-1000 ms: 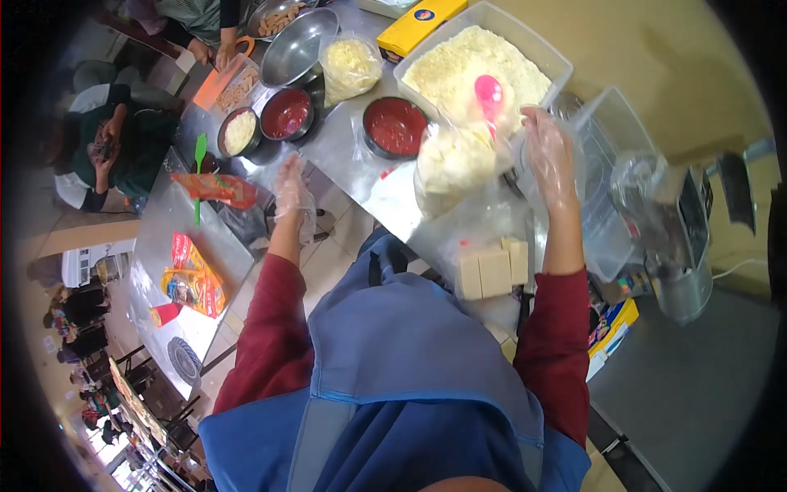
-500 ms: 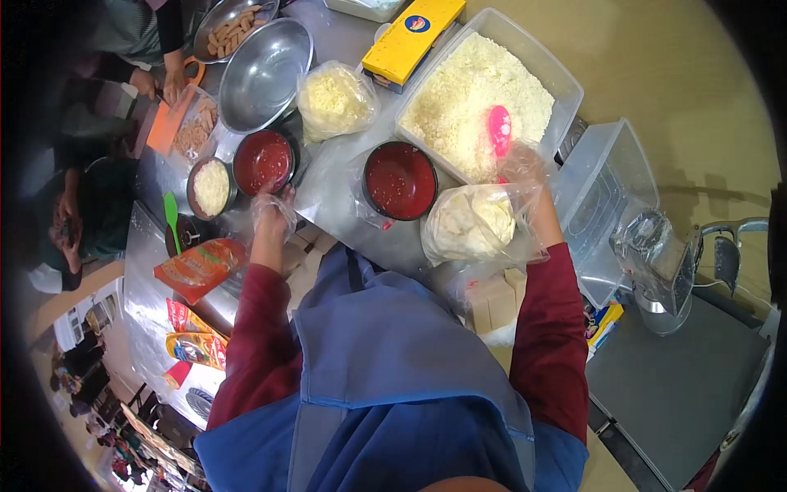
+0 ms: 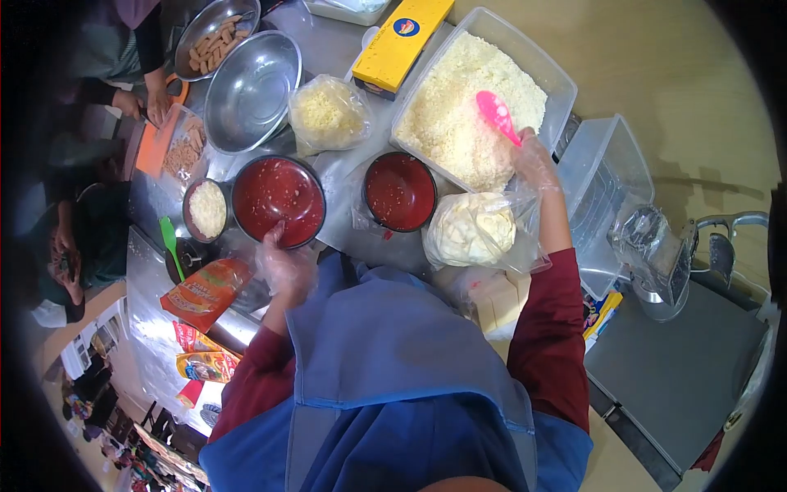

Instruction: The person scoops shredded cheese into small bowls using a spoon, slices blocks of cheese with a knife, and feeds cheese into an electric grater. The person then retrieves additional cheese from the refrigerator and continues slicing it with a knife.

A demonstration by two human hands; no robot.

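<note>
Gripping one red bowl (image 3: 277,190) in left hand (image 3: 283,258), one pink spoon (image 3: 494,111) in right hand (image 3: 533,156) over one crumb-filled tub (image 3: 561,94).

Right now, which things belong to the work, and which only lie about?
In use:
red round bowl (left hand)
pink plastic spoon (right hand)
clear plastic tub of pale crumbs

Seemingly lying about:
yellow box
green plastic spatula
orange plastic packet

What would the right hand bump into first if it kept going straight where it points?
Probably the white crumbs in the big clear tub. The right hand leans over them with the pink spoon. How high it is above them is hard to tell.
</note>
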